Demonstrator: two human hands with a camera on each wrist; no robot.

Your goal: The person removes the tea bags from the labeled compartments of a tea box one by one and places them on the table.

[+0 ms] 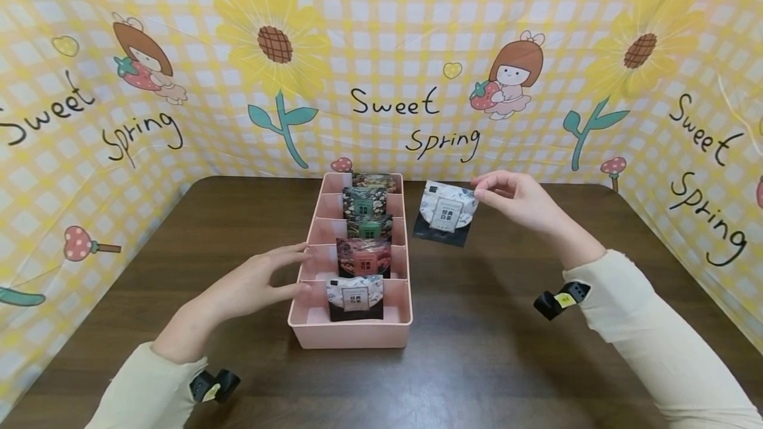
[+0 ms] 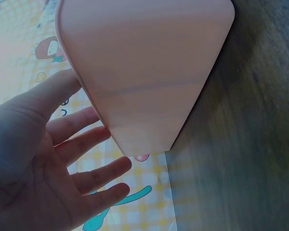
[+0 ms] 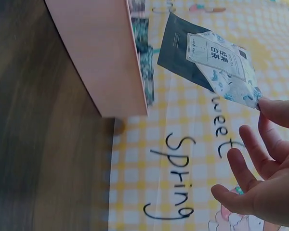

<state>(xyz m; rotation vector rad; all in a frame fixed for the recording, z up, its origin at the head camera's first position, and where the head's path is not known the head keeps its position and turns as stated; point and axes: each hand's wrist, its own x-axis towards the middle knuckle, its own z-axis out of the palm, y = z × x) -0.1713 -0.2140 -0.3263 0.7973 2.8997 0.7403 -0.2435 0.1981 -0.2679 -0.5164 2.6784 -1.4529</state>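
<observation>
My right hand (image 1: 521,204) pinches a white-and-black tea sachet (image 1: 446,212) by its top corner, between thumb and index finger. The sachet hangs to the right of a pink divided box (image 1: 350,336). In the right wrist view, the other fingers of that hand spread apart below the sachet (image 3: 209,60). My left hand (image 1: 247,283) rests its fingertips along the box's left rim, fingers loosely spread. One sachet stands in each compartment: a matching white-and-black one (image 1: 355,298) in front, a red one (image 1: 363,258) behind it, then several green-labelled and dark ones (image 1: 365,204).
The box stands lengthwise on a dark brown wooden table (image 1: 477,349), its far end near the back. A yellow checked cloth (image 1: 381,38) with sunflowers and lettering hangs around the back and sides. Black straps with small devices (image 1: 561,300) sit on both wrists.
</observation>
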